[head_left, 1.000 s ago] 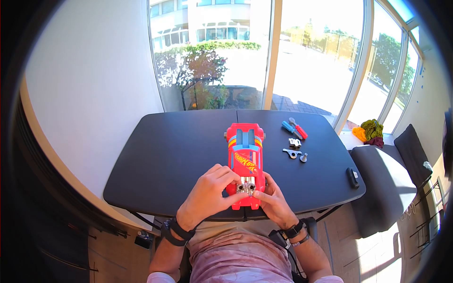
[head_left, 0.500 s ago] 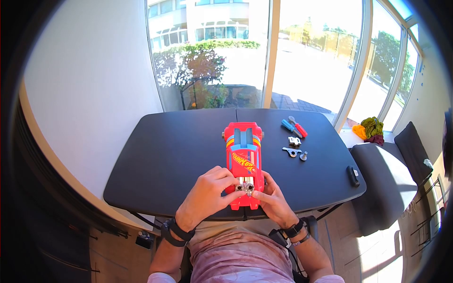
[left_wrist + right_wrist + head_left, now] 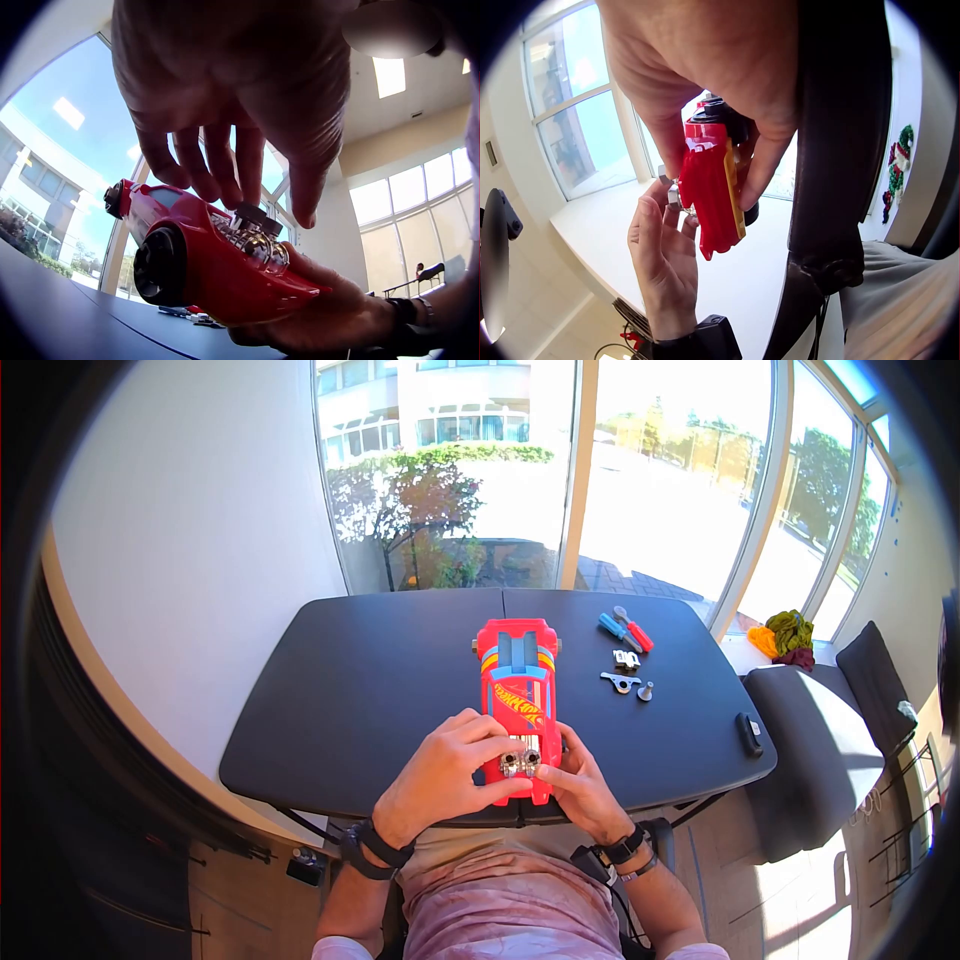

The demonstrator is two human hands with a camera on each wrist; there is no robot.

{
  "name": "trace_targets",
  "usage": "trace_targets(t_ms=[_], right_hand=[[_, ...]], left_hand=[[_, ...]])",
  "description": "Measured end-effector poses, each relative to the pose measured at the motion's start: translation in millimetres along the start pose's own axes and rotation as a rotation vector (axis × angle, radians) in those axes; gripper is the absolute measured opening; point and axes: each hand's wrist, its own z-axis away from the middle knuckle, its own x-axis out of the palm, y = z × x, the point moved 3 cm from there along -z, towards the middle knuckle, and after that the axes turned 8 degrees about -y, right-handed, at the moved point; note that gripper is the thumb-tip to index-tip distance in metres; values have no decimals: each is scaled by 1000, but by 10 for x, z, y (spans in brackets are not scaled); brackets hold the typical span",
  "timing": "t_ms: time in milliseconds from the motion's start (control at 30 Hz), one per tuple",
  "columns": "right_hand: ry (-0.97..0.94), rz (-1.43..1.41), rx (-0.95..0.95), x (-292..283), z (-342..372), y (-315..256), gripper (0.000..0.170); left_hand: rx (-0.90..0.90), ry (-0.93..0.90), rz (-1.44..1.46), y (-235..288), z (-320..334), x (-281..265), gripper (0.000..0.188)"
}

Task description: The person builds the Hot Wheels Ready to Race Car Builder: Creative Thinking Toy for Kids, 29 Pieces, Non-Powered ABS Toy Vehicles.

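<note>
A red toy car [image 3: 519, 705] with a chrome engine [image 3: 520, 762] is held above the table's near edge. My right hand [image 3: 588, 792] grips its rear right side, thumb near the engine; in the left wrist view this hand lies under the car [image 3: 225, 270]. My left hand [image 3: 445, 772] is at the engine's left, and in the left wrist view its slightly bent fingertips are at the dark top of the engine [image 3: 262, 244], with the thumb apart from it. Whether those fingertips press on it cannot be told. The right wrist view shows the car [image 3: 711, 191] between my right thumb and fingers.
On the black table [image 3: 370, 690], right of the car, lie a blue-handled tool [image 3: 612, 626], a red-handled tool [image 3: 638, 636], a white part [image 3: 626, 660], a grey bracket [image 3: 620, 682], a small grey cone [image 3: 645, 691] and a black object [image 3: 748, 734]. A grey seat stands at the right.
The two hands and the car stay almost in place. My left fingers have shifted very slightly over the engine, and the head view has moved a little.
</note>
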Motion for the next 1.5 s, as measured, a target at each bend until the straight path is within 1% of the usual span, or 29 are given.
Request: trace_targets(t_ms=[167,367,467,567,667,767,867,967,1067,1167,1267,1367,1500], right_hand=[[-2,3,-4,-29,7,11,76],[-6,7,-11,-13,-10,17,76],[-8,-3,-14,2,-1,12,75],[-10,-15,-15,11,-4,12,75],[-10,-15,-20,-5,2,17,75],[-3,-13,-14,14,3,-4,76],[-1,-21,-18,17,7,13,77],[1,-30,-11,18,12,9,78],[-8,-35,-10,2,7,8,79],[-17,-31,-9,-20,1,19,81],[-20,-29,-5,-33,-2,25,81],[-23,-34,-5,-30,2,23,81],[-25,-33,-12,-11,2,13,80]], left_hand=[[50,28,-27,-99,9,183,31],[86,71,-163,-26,-4,203,30],[78,65,-178,0,-1,207,30],[69,61,-139,-52,11,205,28],[40,52,-90,-64,9,154,35],[-3,216,-26,-38,-27,91,51],[-182,322,-16,-192,21,123,69],[-360,357,142,-372,79,203,78],[-498,284,373,-507,92,312,83],[-584,159,563,-561,85,391,86],[-587,99,669,-537,74,412,86],[-555,73,780,-598,79,478,80],[-484,60,833,-650,70,519,73]])
